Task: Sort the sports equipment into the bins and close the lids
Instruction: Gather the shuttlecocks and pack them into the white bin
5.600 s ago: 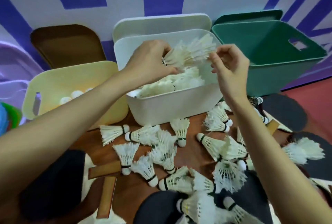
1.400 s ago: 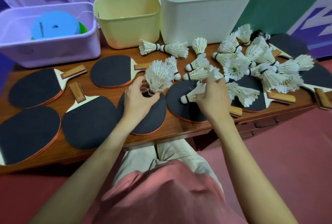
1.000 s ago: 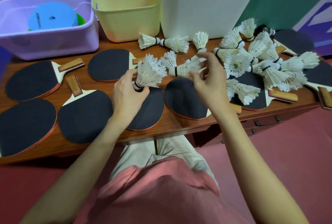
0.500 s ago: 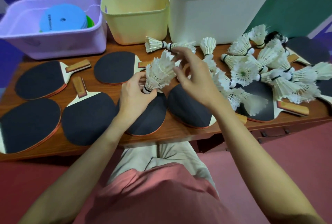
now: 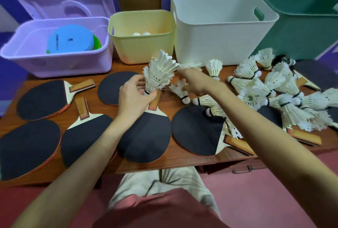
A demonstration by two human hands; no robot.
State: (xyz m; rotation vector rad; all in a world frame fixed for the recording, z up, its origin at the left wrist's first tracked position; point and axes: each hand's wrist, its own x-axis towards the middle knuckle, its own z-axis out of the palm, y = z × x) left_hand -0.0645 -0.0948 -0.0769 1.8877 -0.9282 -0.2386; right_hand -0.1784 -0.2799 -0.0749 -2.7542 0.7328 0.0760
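Note:
My left hand (image 5: 134,96) grips a stack of nested white shuttlecocks (image 5: 160,73) by its cork end, feathers pointing up. My right hand (image 5: 194,81) reaches over the table just right of the stack, toward a shuttlecock (image 5: 190,65) lying in front of the white bin (image 5: 219,28); its fingertips are hidden and blurred. Several loose shuttlecocks (image 5: 270,92) lie heaped on the right of the table. One shuttlecock (image 5: 180,90) lies just below my right hand.
Several black table tennis paddles (image 5: 146,134) cover the wooden table (image 5: 182,160). At the back stand a purple bin (image 5: 54,59) with coloured discs, a yellow bin (image 5: 142,44) with white balls, and a green bin (image 5: 301,22). Lids lean behind them.
My right hand has let go of the stack and moved right and back toward the shuttlecock by the white bin. My left hand still holds the stack upright.

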